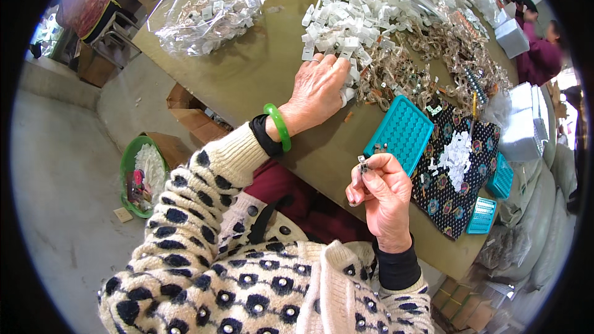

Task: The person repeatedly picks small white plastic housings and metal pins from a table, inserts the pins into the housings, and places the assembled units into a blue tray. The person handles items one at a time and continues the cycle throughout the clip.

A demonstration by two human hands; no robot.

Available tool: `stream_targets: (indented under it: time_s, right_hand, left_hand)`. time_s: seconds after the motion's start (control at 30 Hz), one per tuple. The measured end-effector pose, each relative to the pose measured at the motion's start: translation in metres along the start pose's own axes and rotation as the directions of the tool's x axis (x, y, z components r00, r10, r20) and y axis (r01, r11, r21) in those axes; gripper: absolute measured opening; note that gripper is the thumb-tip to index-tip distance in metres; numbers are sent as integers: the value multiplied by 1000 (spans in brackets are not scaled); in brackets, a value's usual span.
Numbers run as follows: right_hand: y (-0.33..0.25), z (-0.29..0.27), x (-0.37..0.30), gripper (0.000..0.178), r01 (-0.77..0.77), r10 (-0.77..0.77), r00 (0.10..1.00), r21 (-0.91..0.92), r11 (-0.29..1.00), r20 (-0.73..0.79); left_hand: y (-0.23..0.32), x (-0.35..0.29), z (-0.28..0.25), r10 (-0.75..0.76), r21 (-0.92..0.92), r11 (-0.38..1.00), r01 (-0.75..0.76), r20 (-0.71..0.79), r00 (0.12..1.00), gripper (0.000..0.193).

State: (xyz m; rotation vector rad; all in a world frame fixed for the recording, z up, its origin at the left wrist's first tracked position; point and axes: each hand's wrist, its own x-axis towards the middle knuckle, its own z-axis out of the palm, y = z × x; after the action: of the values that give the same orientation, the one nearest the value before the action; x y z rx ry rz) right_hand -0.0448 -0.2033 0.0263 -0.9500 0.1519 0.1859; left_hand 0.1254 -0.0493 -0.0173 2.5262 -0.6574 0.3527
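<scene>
my green bangle (278, 125), my cream cardigan (266, 294) with black spots, white plastic pieces (346, 15), teal tray (402, 128), olive table (266, 55)

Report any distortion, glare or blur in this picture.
Head view: round fisheye image with black corners; head view: bright glints on the clear plastic bag, upper left; head view: co-worker in maroon, far right, looks blurred, while the right hand looks sharper.

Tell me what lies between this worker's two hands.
In the head view, olive tabletop lies between the left hand and right hand, with a small orange bit nearer the left.
</scene>
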Motion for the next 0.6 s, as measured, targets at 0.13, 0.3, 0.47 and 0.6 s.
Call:
stream_targets:
  time_s: [0.13, 0.3, 0.47, 0.6]
  right_hand:
    - [0, -4, -1, 10, -7, 6, 1000, -21, 1000, -15]
    - [2, -3, 0, 10, -9, 8, 1000, -46, 999, -21]
    - [6, 2, 0, 11, -46, 44, 999, -116, 992, -22]
    - [3, 3, -2, 11, 4, -10, 999, -179, 984, -31]
  left_hand:
    - [-4, -11, -4, 27, -156, 987, -42, -100, 995, 34]
    - [-9, -20, -11, 41, -163, 985, -60, -117, 992, 34]
    - [-8, -14, -8, 62, -25, 998, -63, -25, 998, 24]
    - [-9, -21, -14, 67, -237, 968, -88, -95, 993, 21]
